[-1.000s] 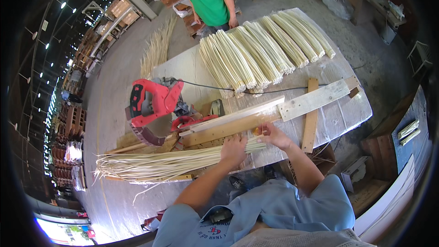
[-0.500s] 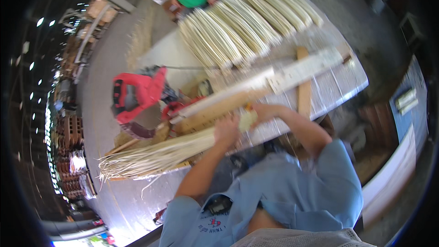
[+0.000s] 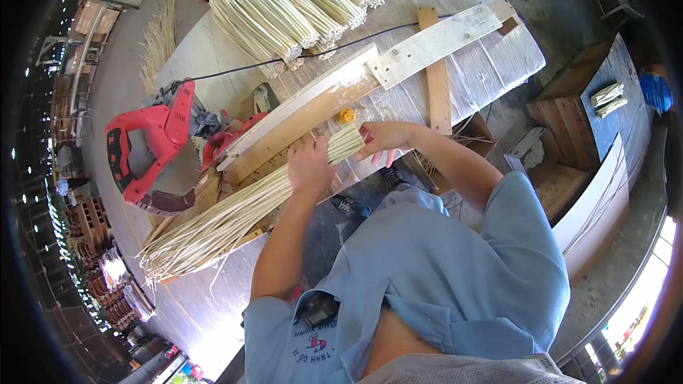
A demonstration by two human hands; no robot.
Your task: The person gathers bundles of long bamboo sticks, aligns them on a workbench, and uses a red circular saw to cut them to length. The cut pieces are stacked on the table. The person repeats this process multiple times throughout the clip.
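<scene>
A long bundle of pale rattan-like strands [image 3: 249,210] lies slantwise along the near side of the table, its loose, frayed end at the left and its cut end at the right. My left hand [image 3: 311,163] is closed over the bundle near the cut end. At that end my right hand [image 3: 388,139] has its fingers stretched out, with the palm side against or very close to the strand tips. A small round yellow object [image 3: 346,116] lies just beyond the bundle, touched by neither hand. Beyond my left hand stands a red power saw with a toothed blade [image 3: 153,135].
A long wooden fence board [image 3: 306,124] crosses the table behind the bundle, joined to a pale plank [image 3: 437,46]. Several trimmed bundles [image 3: 284,11] line the far side. A black cord [image 3: 235,71] runs to the saw. Crates [image 3: 565,128] stand at the right.
The view has shifted and sharpened, so the table sits higher and farther left. The yellow object, beside my right fingers before, now lies apart from them. My left hand stays on the bundle.
</scene>
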